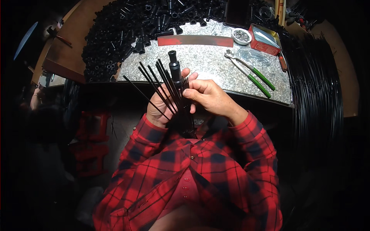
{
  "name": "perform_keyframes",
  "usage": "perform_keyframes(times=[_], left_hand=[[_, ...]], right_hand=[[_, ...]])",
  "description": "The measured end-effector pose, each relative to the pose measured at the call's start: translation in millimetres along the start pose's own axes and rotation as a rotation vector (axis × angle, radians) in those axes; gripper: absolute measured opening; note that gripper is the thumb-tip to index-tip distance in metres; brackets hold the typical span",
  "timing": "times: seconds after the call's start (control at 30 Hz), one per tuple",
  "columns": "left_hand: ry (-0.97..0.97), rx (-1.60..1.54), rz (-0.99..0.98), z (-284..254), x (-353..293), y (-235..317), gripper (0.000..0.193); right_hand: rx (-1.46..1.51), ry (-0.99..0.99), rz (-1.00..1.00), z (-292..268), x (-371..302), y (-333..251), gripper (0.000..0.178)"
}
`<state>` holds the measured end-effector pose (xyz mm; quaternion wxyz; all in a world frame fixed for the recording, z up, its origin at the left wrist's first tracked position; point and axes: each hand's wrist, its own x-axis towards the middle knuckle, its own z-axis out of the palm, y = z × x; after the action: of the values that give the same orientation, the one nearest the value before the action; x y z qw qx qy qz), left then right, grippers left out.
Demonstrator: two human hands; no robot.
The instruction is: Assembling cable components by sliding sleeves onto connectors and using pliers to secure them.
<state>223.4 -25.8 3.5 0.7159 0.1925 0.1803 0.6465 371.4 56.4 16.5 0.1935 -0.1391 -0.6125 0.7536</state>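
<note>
A black tubular plastic part (175, 71) with a flared top stands almost upright in front of my chest. Several thin black rods (160, 82), which look like umbrella ribs, fan out beside it, leaning to the upper left, while others hang toward my lap. My left hand (156, 109) is closed around the rods and the tubular part from behind and the left. From the other side, my right hand (214, 98) brings thumb and fingers together in a pinch at the tube's lower end. What lies between those fingertips is hidden.
A heap of black tubular parts (127, 29) covers the table's far left. Beyond my hands lie a reddish strip (195, 41), green-handled pliers (252, 75), a white bowl (234, 38) of small metal pieces, a red tin (264, 47) and a red-handled tool (283, 62). Long black rods (316, 84) hang at right.
</note>
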Motion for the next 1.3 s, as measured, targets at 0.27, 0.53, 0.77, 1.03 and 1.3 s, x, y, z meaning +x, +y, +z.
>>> perform_keyframes(times=[0.27,0.53,0.77,1.03,1.3], left_hand=[[-0.115,0.015,-0.092,-3,3,11,0.063],[-0.050,0.175,0.156,14,2,25,0.056],[0.114,0.414,0.570,14,-13,31,0.050],[0.431,0.904,0.587,21,-37,47,0.008],[0.359,0.930,0.684,15,-39,54,0.015]], right_hand=[[0.011,-0.115,0.014,-3,7,-4,0.017],[-0.252,0.087,-0.225,25,10,-15,0.016],[-0.472,0.240,-0.560,44,37,-10,0.014],[-0.590,0.234,-0.623,57,47,3,0.013],[-0.457,0.192,-0.487,55,44,8,0.016]])
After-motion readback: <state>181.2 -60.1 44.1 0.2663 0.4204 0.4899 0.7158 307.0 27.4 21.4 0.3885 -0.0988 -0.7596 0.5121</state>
